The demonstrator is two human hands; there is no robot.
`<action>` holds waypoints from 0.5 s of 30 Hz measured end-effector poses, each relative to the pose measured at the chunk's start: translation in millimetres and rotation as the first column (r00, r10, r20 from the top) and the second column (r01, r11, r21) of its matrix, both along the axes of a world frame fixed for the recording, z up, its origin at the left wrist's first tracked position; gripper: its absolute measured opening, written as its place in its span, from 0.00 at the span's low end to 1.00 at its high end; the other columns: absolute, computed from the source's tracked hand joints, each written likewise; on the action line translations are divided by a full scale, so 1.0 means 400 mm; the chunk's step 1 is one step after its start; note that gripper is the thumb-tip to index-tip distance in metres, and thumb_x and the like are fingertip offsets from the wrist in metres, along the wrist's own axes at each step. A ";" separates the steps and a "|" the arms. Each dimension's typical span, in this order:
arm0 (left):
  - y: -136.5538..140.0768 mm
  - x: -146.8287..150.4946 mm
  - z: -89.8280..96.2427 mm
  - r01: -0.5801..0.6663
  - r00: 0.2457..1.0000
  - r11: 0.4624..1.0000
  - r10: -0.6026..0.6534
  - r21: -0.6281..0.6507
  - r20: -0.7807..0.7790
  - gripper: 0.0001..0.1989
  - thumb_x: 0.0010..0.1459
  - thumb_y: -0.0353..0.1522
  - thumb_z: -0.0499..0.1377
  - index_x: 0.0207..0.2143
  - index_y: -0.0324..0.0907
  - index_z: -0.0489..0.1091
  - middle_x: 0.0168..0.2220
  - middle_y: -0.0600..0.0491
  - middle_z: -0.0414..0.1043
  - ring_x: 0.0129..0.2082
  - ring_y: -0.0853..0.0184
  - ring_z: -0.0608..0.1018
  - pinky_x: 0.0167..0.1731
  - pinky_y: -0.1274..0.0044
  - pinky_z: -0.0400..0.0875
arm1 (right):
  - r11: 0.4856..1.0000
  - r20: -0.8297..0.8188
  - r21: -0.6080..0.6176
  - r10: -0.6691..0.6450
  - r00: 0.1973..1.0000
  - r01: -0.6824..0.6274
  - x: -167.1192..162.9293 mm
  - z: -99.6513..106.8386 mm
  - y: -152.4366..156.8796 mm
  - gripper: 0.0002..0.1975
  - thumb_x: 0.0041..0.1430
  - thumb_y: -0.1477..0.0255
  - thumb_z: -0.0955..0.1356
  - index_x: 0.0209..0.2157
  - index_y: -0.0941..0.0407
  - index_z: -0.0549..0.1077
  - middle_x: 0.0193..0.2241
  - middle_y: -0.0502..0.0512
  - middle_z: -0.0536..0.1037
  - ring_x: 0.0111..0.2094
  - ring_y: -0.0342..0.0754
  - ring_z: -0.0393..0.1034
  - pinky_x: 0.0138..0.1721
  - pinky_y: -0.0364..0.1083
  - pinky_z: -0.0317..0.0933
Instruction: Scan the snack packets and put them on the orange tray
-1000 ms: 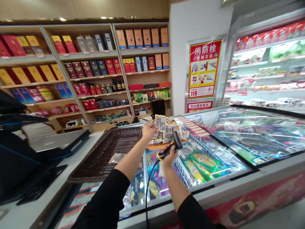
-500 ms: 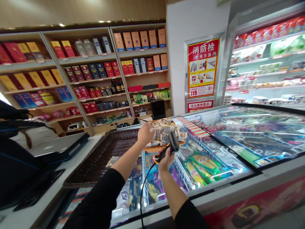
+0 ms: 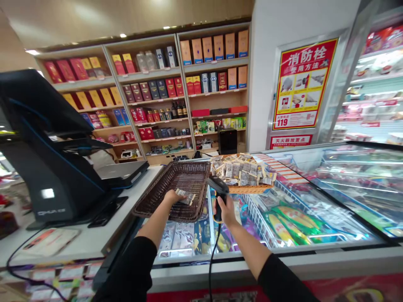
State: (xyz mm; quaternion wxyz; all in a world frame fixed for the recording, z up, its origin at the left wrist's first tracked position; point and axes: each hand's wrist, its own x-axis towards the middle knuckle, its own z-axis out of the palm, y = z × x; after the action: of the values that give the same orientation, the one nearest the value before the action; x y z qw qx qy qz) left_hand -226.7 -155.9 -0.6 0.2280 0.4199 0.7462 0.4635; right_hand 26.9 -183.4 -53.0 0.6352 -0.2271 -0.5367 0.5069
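My left hand (image 3: 171, 197) is inside the dark brown wicker basket (image 3: 176, 172), its fingers closed on a small packet (image 3: 186, 197) low in the basket. Whether a second packet lies under it I cannot make out. My right hand (image 3: 227, 211) is wrapped round the handle of a black corded barcode scanner (image 3: 220, 186). The scanner's head points up and to the left, beside the basket's right rim. Behind it, a shallow orange-brown woven tray (image 3: 248, 189) is heaped with small beige and grey packets (image 3: 241, 168).
Basket and tray rest on a glass-topped chest freezer (image 3: 315, 201) holding bagged goods. To the left, a black point-of-sale scale (image 3: 59, 159) occupies a white counter (image 3: 91, 245). The scanner's cable (image 3: 213, 251) hangs down in front. Shelves of boxed bottles (image 3: 151, 90) line the back wall.
My left hand has moved from the heaped tray to the brown basket with a packet. The scanner has swung round to the left and is more upright. The view has turned left.
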 end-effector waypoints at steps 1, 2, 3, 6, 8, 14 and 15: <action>0.001 0.010 0.006 -0.010 0.999 1.000 0.010 0.007 0.039 0.21 0.24 0.23 0.72 0.16 0.41 0.61 0.19 0.51 0.71 0.37 0.51 0.79 0.35 0.73 0.70 | 1.000 -0.006 -0.008 -0.006 1.000 0.006 0.003 0.000 0.001 0.16 0.59 0.55 0.64 0.31 0.54 0.63 0.17 0.43 0.69 0.13 0.40 0.62 0.16 0.41 0.58; 0.002 0.021 0.013 -0.027 0.994 0.999 0.024 0.034 0.104 0.19 0.26 0.23 0.72 0.18 0.40 0.64 0.20 0.51 0.72 0.34 0.55 0.79 0.33 0.73 0.71 | 1.000 -0.008 -0.016 -0.008 1.000 0.008 0.006 0.001 0.001 0.16 0.59 0.55 0.65 0.32 0.54 0.63 0.17 0.43 0.69 0.13 0.40 0.62 0.16 0.41 0.58; 0.003 0.030 0.020 -0.040 0.980 0.996 0.023 0.084 0.196 0.18 0.28 0.23 0.72 0.22 0.39 0.67 0.22 0.52 0.73 0.31 0.58 0.79 0.32 0.74 0.72 | 1.000 -0.002 -0.025 -0.007 1.000 0.007 0.008 0.002 0.001 0.16 0.58 0.55 0.65 0.31 0.54 0.62 0.17 0.43 0.69 0.12 0.41 0.62 0.16 0.41 0.58; 0.003 0.048 0.032 -0.039 0.879 0.961 -0.099 0.275 0.467 0.17 0.34 0.21 0.71 0.29 0.36 0.71 0.27 0.50 0.76 0.27 0.68 0.78 0.33 0.76 0.73 | 0.999 0.100 -0.017 0.039 0.994 -0.037 0.011 0.008 -0.006 0.15 0.59 0.56 0.65 0.30 0.54 0.62 0.16 0.43 0.69 0.11 0.41 0.61 0.14 0.41 0.56; 0.001 0.050 0.034 -0.052 0.827 0.948 -0.135 0.314 0.546 0.15 0.35 0.22 0.72 0.29 0.35 0.73 0.27 0.49 0.76 0.26 0.70 0.78 0.34 0.78 0.74 | 0.996 0.228 0.022 0.083 0.970 -0.090 0.013 0.014 -0.015 0.13 0.59 0.58 0.65 0.30 0.54 0.64 0.15 0.43 0.68 0.11 0.41 0.60 0.13 0.40 0.54; -0.002 0.043 0.032 -0.152 0.757 0.915 -0.135 0.373 0.639 0.15 0.38 0.27 0.72 0.31 0.34 0.76 0.27 0.49 0.77 0.23 0.72 0.77 0.26 0.81 0.72 | 0.991 0.440 0.078 0.066 0.895 -0.111 0.022 0.035 -0.037 0.08 0.56 0.65 0.68 0.30 0.55 0.67 0.12 0.43 0.68 0.11 0.43 0.61 0.16 0.41 0.53; -0.001 0.042 0.033 -0.166 0.753 0.912 -0.129 0.376 0.645 0.15 0.37 0.27 0.72 0.31 0.34 0.76 0.27 0.49 0.77 0.22 0.73 0.77 0.26 0.81 0.72 | 0.991 0.459 0.073 0.069 0.886 -0.115 0.023 0.036 -0.037 0.08 0.56 0.65 0.68 0.30 0.55 0.67 0.12 0.43 0.68 0.11 0.43 0.61 0.16 0.42 0.53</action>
State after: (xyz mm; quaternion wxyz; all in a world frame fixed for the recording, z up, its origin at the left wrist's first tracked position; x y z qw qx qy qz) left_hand -209.7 -156.4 12.6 0.3774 0.2608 0.5078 0.7292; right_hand 36.2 -198.2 -38.5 0.4773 -0.2822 -0.7050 0.4422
